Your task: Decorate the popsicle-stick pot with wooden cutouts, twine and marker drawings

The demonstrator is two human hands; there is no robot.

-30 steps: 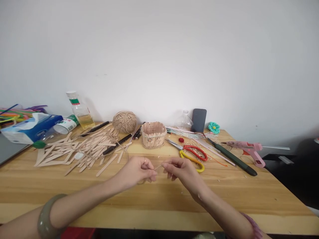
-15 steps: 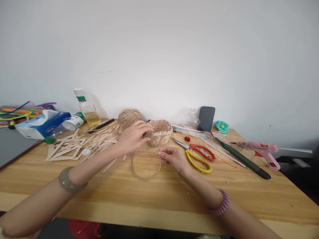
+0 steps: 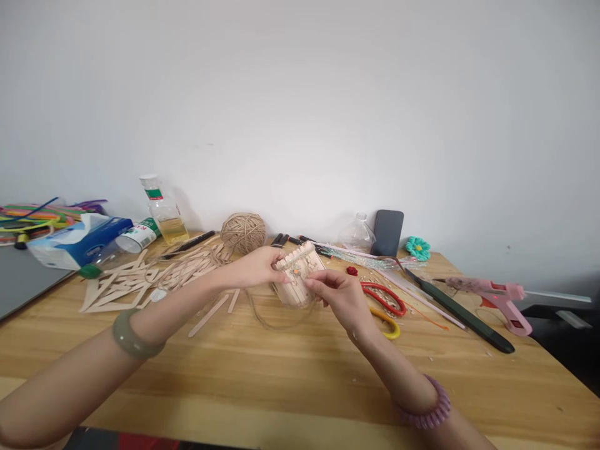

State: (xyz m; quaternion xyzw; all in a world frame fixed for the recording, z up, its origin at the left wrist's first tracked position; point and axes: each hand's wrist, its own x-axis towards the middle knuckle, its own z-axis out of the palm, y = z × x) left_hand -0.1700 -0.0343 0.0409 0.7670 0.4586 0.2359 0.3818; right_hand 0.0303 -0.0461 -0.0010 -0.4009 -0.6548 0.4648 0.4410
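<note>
My left hand grips the rim and left side of a small basket made of wooden craft sticks, thumb outside, the other fingers partly hidden behind it. The basket is tilted, its outer wall facing me, with a braided trim along the top edge and a tiny orange decoration on the wall. My right hand is pinched closed on the end of a jute twine and rests against the basket's right side. The twine hangs in a loop over the table below the basket. The exact fingertip hold is hidden.
A ball of twine lies behind my left hand, loose craft sticks to the left. Scissors with red and yellow handles lie right, partly behind my right hand. Farther right are a dark-green-handled tool and a pink glue gun.
My left hand has taken hold of the basket, lifting and tilting it toward me. My right hand has moved slightly right and up against it with the twine, now covering part of the scissors.
</note>
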